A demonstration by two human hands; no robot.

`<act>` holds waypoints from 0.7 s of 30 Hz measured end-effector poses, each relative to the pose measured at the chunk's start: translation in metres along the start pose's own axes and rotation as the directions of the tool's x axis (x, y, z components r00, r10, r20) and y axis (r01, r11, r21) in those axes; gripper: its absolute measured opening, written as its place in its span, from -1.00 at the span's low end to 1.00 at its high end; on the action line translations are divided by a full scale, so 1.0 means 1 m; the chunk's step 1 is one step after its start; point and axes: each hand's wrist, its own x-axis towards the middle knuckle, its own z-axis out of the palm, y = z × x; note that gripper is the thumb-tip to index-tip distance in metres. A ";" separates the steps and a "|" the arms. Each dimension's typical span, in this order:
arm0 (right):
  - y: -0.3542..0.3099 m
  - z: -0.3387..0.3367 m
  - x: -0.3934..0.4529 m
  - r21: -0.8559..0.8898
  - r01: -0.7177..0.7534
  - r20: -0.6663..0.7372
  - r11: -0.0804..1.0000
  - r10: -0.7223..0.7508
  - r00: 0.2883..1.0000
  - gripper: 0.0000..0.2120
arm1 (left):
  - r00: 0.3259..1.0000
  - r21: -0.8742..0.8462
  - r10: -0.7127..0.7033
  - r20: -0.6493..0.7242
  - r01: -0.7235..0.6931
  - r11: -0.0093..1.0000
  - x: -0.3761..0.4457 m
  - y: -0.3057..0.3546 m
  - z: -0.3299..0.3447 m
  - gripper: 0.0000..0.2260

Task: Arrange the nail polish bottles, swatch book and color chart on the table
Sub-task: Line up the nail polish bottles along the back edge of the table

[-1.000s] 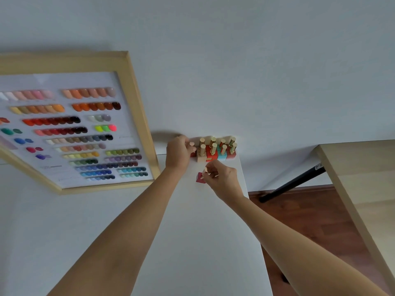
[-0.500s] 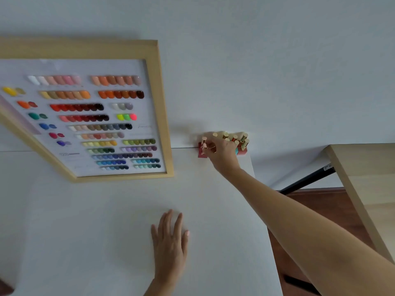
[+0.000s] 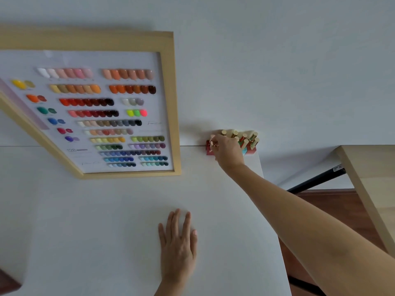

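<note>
A cluster of gold-capped nail polish bottles (image 3: pixel 250 139) stands at the far right corner of the white table (image 3: pixel 96 231), against the wall. My right hand (image 3: pixel 227 151) reaches over the cluster's left end, fingertips pinched on the cap of a red nail polish bottle (image 3: pixel 209 151) that stands on the table beside the others. My left hand (image 3: pixel 178 240) lies flat on the table near the front, fingers spread, holding nothing. The colour chart (image 3: pixel 167 86), a wood-framed board with rows of painted nail tips, leans against the wall at the back left.
A light wooden table (image 3: pixel 372 180) stands to the right across a gap, with a black leg (image 3: pixel 316 180) and brown wood floor (image 3: pixel 333 204) between. The white table's right edge runs close to my right forearm. A dark brown corner (image 3: pixel 8 283) shows at bottom left.
My right hand carried the red bottle from in front of the cluster to its left end. My left hand left the bottles and came down flat on the table near me.
</note>
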 end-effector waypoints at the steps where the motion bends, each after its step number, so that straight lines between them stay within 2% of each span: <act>1: 0.000 0.001 0.000 -0.026 -0.001 0.004 1.000 0.001 1.000 -0.86 | 1.000 0.001 0.001 -0.004 -0.001 1.000 0.000 0.000 0.000 -0.53; 8: -0.003 -0.004 0.000 -0.097 0.018 0.007 0.995 -0.018 1.000 -0.85 | 0.999 0.006 0.028 -0.026 -0.028 1.000 0.000 -0.001 0.004 -0.55; 12: -0.006 -0.015 -0.009 -0.050 0.069 -0.030 0.996 -0.071 0.997 -0.83 | 0.998 0.001 0.039 -0.049 -0.039 0.999 0.000 -0.002 0.007 -0.57; 17: -0.008 -0.037 -0.038 -0.031 0.103 -0.110 0.994 -0.106 0.988 -0.92 | 0.999 -0.011 0.028 -0.017 -0.028 1.000 -0.001 -0.001 0.001 -0.56; 19: -0.009 -0.046 -0.055 -0.006 0.129 -0.115 0.992 -0.129 0.985 -0.90 | 1.000 -0.017 0.031 0.001 -0.031 0.999 -0.002 0.002 -0.008 -0.53; 21: -0.010 -0.052 -0.074 0.030 0.149 -0.099 0.988 -0.145 0.984 -0.88 | 0.999 -0.046 0.052 -0.004 -0.052 0.998 -0.003 0.004 -0.019 -0.58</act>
